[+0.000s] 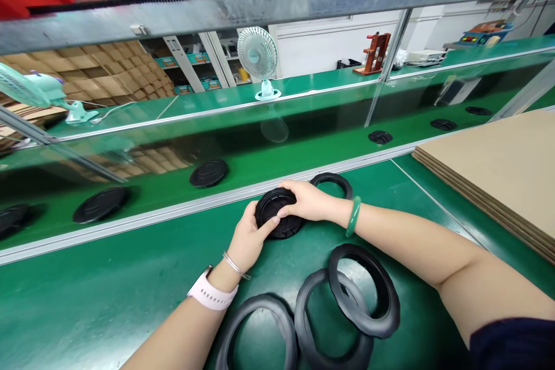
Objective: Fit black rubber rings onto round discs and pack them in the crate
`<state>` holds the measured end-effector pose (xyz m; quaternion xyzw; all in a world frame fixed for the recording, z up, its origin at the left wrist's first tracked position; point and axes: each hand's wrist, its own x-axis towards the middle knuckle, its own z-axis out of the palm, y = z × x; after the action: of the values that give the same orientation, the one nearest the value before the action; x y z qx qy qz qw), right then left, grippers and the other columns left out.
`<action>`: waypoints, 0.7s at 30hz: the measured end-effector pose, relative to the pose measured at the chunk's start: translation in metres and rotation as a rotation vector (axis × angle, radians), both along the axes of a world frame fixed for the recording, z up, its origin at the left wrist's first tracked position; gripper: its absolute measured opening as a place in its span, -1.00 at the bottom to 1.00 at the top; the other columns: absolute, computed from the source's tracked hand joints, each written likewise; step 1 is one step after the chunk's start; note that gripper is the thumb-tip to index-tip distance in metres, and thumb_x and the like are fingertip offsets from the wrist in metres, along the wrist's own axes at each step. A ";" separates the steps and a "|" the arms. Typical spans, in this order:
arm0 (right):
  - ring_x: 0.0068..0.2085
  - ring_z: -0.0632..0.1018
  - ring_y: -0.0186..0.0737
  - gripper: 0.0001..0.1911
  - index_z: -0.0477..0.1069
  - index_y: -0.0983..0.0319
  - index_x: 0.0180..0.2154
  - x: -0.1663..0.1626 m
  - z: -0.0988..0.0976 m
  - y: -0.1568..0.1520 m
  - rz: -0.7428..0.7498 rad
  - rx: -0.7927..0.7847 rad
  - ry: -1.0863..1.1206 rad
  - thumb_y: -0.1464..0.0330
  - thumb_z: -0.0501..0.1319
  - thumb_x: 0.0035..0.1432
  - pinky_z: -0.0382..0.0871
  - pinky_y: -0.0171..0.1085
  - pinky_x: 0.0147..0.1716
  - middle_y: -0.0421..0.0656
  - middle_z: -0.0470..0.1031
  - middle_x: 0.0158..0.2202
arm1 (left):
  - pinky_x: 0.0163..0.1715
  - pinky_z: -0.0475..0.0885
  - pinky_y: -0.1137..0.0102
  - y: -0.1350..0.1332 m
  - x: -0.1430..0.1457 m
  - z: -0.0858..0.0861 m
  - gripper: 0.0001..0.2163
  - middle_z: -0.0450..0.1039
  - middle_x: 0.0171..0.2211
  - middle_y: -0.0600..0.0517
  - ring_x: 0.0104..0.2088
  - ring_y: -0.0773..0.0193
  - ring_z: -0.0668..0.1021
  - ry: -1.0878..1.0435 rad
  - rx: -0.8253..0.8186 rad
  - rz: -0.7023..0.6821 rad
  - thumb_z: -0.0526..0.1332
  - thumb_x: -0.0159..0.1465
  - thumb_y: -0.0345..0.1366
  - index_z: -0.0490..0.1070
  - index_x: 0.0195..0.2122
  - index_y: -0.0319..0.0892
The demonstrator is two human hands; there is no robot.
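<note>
Between my two hands is a round black plastic disc (277,203) with a raised rim, held just over the green tabletop. My left hand (250,234) grips its left edge, thumb across the face. From the upper right, my right hand (306,201) holds it, with the thumb pressed on the inside. Behind my right wrist lies a black ring (336,178). Closer to me are more black rubber rings: one at the lower left (260,303), and another (310,324) partly covered by a tilted ring (388,306).
Beyond the metal rail, a green conveyor belt (277,159) carries several black discs, including one disc (208,173). Flat cardboard sheets (489,150) are stacked at right. Small fans (257,53) stand on the far bench. A metal shelf (260,8) crosses overhead.
</note>
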<state>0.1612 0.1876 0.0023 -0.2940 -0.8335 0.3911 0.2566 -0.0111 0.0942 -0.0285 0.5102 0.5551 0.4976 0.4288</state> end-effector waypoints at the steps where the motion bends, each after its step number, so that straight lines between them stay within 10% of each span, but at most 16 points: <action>1: -0.10 0.54 -0.07 -0.59 0.40 0.27 -0.13 -0.001 0.000 -0.001 -0.004 0.006 -0.001 0.48 0.46 -0.03 0.38 -0.15 -0.11 -0.11 0.53 -0.14 | 0.06 0.40 0.19 0.000 0.000 -0.001 -0.61 0.52 -0.09 -0.01 -0.01 0.06 0.53 -0.003 0.004 -0.003 0.38 0.14 -0.16 0.36 -0.06 -0.14; 14: -0.01 0.52 0.01 -0.57 0.42 0.22 -0.04 0.004 -0.021 0.007 0.030 -0.024 -0.011 0.26 0.39 0.05 0.37 -0.04 0.03 -0.07 0.52 -0.03 | 0.08 0.36 0.17 0.001 -0.003 -0.011 -0.60 0.51 -0.03 -0.07 0.00 0.05 0.51 0.084 0.022 -0.030 0.35 0.15 -0.22 0.36 0.00 -0.17; 21: -0.06 0.58 0.20 -0.42 0.53 0.16 -0.13 0.005 -0.067 0.033 -0.072 0.081 0.005 -0.02 0.35 -0.16 0.52 0.00 -0.06 -0.05 0.58 -0.08 | -0.12 0.49 0.12 -0.007 -0.001 0.000 -0.50 0.56 -0.18 -0.09 -0.18 0.03 0.56 0.237 -0.067 0.073 0.46 -0.02 -0.11 0.45 -0.09 -0.21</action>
<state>0.1667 0.2204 -0.0651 -0.3125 -0.8368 0.3483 0.2841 -0.0117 0.0870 -0.0284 0.5303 0.6363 0.4304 0.3586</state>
